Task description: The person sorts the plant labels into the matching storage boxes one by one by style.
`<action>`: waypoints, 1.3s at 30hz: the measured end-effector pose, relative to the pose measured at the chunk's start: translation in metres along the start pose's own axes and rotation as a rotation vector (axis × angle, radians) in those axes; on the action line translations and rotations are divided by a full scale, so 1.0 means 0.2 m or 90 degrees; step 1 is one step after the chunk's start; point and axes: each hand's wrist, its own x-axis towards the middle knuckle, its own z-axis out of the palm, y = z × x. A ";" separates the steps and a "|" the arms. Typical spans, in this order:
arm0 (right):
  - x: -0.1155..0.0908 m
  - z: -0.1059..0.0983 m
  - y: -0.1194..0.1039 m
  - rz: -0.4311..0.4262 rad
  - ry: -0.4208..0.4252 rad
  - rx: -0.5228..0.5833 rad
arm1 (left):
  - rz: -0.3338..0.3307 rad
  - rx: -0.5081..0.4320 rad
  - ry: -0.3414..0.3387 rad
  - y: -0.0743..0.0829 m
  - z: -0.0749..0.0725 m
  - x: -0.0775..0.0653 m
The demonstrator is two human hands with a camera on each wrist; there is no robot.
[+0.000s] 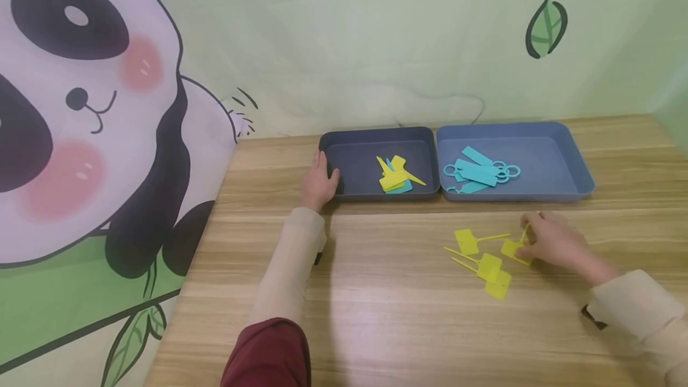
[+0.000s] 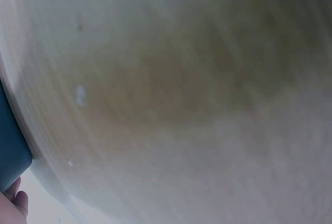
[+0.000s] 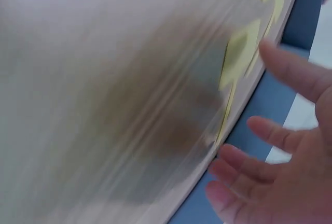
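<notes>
My left hand (image 1: 318,184) rests at the left end of the dark tray (image 1: 352,197), fingers along its side and thumb apart from them. That tray holds several yellow tags (image 1: 394,179) and a blue piece partly under them. Over a yellow tag (image 1: 510,248) on the table is my right hand (image 1: 556,240), its thumb near the flat part and its fingers by the thin stem. The right wrist view shows this hand's fingers spread, with the yellow tag (image 3: 239,53) beyond the thumb tip. Several more yellow tags (image 1: 489,266) lie to its left.
A lighter blue tray (image 1: 553,163) stands against the dark one's right side, holding several turquoise tags with rings (image 1: 478,173). Both trays are at the back of the wooden table (image 1: 387,291), before a wall hanging with a panda print (image 1: 91,106).
</notes>
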 end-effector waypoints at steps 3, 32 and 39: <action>0.00 -0.01 0.03 -0.039 0.015 -0.021 | -0.001 -0.002 0.001 0.00 0.00 0.00; 0.01 0.02 0.06 -0.078 -0.016 -0.054 | -0.003 -0.005 0.003 0.00 0.00 0.00; 0.02 0.01 0.06 -0.079 -0.019 -0.052 | -0.004 -0.004 0.005 0.00 0.00 0.00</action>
